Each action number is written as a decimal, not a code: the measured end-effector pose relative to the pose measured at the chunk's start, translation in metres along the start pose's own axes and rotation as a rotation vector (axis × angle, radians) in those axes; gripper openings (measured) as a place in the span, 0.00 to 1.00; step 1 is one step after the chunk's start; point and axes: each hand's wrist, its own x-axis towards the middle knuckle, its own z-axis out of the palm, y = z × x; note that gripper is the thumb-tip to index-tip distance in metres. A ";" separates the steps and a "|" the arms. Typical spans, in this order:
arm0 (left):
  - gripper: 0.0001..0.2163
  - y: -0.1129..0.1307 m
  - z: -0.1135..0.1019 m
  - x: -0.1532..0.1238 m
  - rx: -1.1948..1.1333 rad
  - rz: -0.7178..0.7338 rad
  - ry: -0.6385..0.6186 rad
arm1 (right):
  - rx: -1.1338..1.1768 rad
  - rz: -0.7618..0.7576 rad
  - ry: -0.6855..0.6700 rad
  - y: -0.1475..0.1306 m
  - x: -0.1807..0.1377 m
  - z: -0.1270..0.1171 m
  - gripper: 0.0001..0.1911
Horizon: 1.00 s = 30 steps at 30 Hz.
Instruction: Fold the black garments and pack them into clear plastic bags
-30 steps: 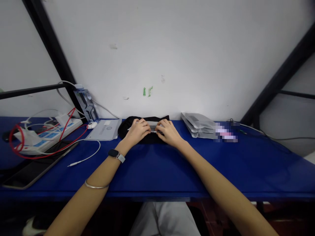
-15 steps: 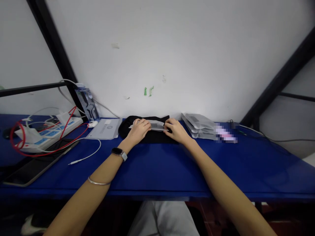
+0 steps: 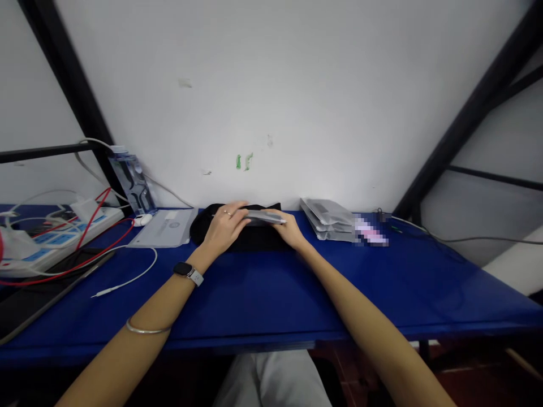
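Observation:
My left hand [image 3: 224,226] and my right hand [image 3: 287,230] both hold a thin grey flat packet [image 3: 259,216] by its ends, just above a black cloth pouch [image 3: 250,237] lying on the blue table [image 3: 271,294] near the wall. The fingers of both hands curl round the packet's edges. A watch and a bangle sit on my left forearm.
A stack of grey plastic packets [image 3: 328,217] lies to the right of the pouch. A flat grey bag [image 3: 163,227] lies to the left, then a white mouse [image 3: 139,220], a white cable [image 3: 127,280], a power strip with red wires [image 3: 55,237] and a dark tablet [image 3: 34,305].
The packet has been lifted a little and turned flatter above the pouch, with both hands still on it. The camera has swung slightly to the right.

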 end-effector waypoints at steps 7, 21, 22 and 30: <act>0.12 -0.005 -0.006 -0.005 0.125 -0.241 0.149 | -0.715 0.055 0.453 -0.020 -0.002 -0.093 0.37; 0.17 -0.019 0.018 -0.024 0.131 -0.369 -0.510 | -0.947 0.408 -0.032 0.022 -0.042 -0.154 0.31; 0.19 -0.022 0.020 -0.027 0.103 -0.418 -0.593 | -0.947 0.421 -0.059 0.020 -0.042 -0.154 0.31; 0.29 -0.016 0.018 -0.027 -0.025 -0.539 -0.921 | -0.878 0.165 0.027 -0.013 -0.028 -0.136 0.32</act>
